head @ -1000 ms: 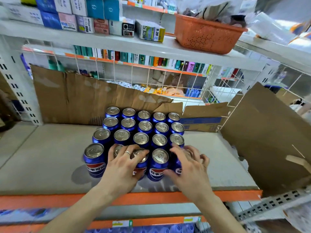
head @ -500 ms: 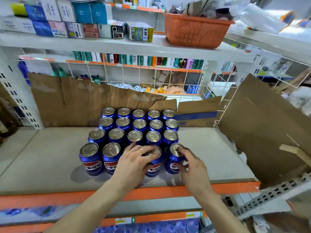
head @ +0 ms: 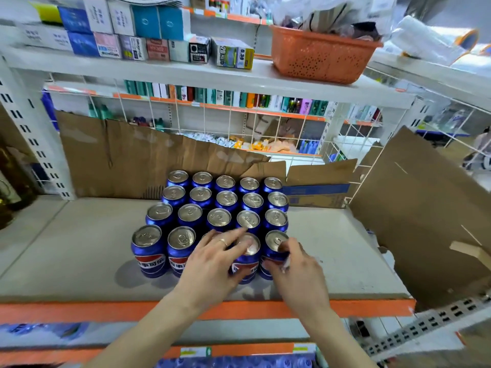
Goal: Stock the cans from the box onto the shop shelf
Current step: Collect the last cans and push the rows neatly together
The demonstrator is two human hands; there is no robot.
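Head view: blue cola cans are standing upright in tight rows on the grey shelf. Left hand is lying spread over the front-row tops; right hand is pinching the rightmost front can. Torn cardboard box is sitting behind, obstructing nothing

We see the cans in deep blue with silver tops; the front ones carry a red, white and blue band. The shelf surface is pale grey, its front edge orange. We note plain brown cardboard behind, and a box with a blue stripe. The perforated basket above is orange. The left hand bears a gold-coloured ring.
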